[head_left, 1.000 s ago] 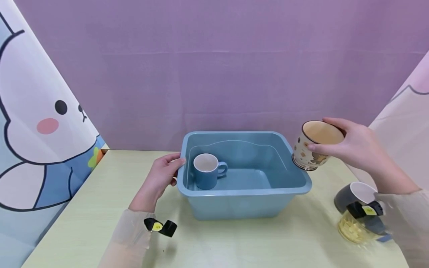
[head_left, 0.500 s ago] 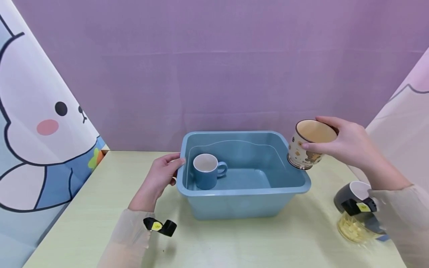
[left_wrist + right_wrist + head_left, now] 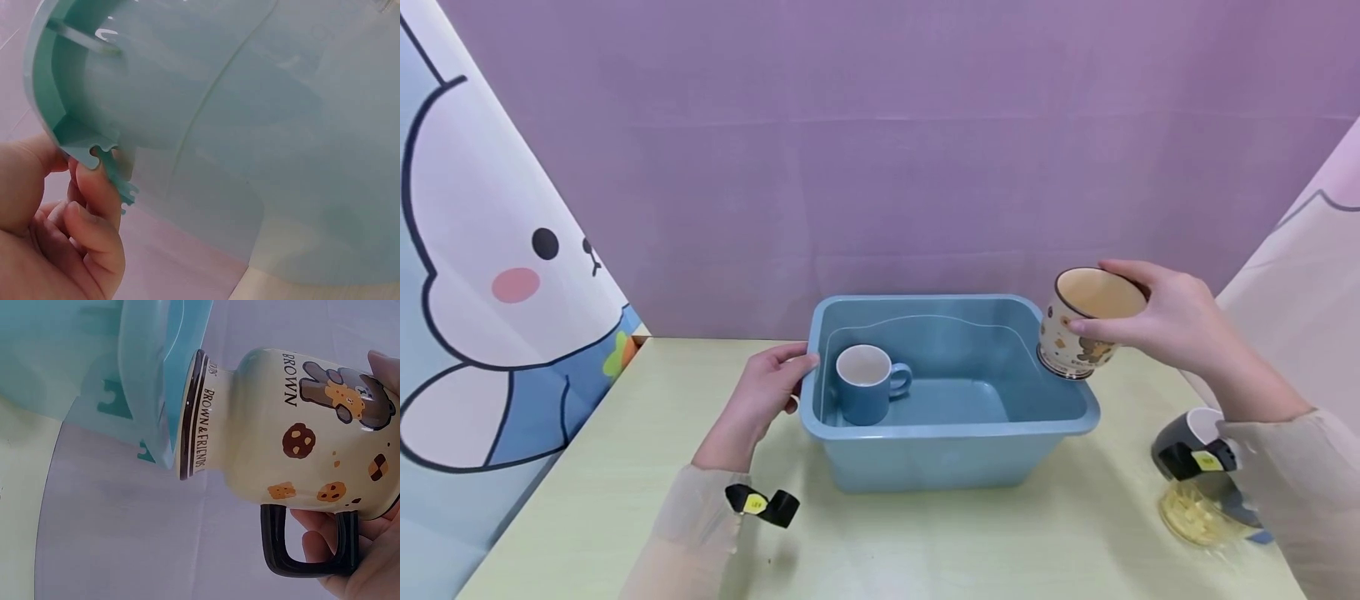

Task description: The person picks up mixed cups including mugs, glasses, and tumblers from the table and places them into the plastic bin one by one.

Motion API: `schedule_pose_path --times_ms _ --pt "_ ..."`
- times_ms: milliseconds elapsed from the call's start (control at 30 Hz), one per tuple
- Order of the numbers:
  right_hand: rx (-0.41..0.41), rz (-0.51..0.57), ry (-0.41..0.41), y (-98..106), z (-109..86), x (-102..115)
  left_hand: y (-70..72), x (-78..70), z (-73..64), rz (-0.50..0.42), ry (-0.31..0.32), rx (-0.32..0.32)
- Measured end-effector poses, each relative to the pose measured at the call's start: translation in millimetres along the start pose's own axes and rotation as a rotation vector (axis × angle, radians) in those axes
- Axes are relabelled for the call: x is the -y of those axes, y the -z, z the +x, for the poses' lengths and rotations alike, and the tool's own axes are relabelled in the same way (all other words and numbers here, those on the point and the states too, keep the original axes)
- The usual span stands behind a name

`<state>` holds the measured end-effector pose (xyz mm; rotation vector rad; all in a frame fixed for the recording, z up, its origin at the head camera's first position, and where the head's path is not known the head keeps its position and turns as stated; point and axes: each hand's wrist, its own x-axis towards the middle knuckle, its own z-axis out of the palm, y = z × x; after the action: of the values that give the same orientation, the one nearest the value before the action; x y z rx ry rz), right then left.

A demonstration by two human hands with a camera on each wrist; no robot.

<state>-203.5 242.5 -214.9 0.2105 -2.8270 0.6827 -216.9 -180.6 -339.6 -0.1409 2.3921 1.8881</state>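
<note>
A blue plastic basin stands in the middle of the table. My left hand pinches its left rim, thumb on top and fingers curled below, as the left wrist view shows. My right hand grips a cream mug near its mouth, at the basin's right rim. That mug is upright, slightly tilted, with a bear and cookie print; its black handle shows only in the right wrist view. The mug's base overlaps the basin's right rim in the head view. Inside the basin, at the left, a blue mug stands upright.
On the table at the right, a dark grey mug and a yellowish clear glass cup sit partly behind my right sleeve. Something blue peeks out beside them. A purple cloth hangs behind the basin.
My right hand has carried the cream mug a short way left, to over the basin's right rim. My left hand keeps its hold on the left rim.
</note>
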Motion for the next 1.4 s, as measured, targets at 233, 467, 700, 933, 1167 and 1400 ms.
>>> schedule_pose_path --times_ms 233,467,700,933,1167,1400 --pt "-0.001 0.006 0.006 -2.0 2.5 5.0 0.1 -0.8 0.6 0.009 -0.014 0.008" --pt "0.006 0.02 0.006 -5.0 3.7 7.9 -0.9 -0.6 1.8 0.011 -0.009 0.005" --pt "0.003 0.025 0.023 -8.5 5.0 9.8 -0.3 -1.7 -0.1 0.007 -0.003 0.014" --pt "0.012 0.027 0.031 -12.0 7.6 14.5 -0.4 -1.5 -0.2 0.009 0.0 0.015" --pt "0.016 0.031 0.045 -13.4 11.2 19.5 -0.8 -1.2 -0.2 -0.003 0.007 0.013" --pt "0.02 0.018 0.069 -14.2 15.3 26.5 -0.9 -0.4 -0.1 -0.019 0.002 0.015"
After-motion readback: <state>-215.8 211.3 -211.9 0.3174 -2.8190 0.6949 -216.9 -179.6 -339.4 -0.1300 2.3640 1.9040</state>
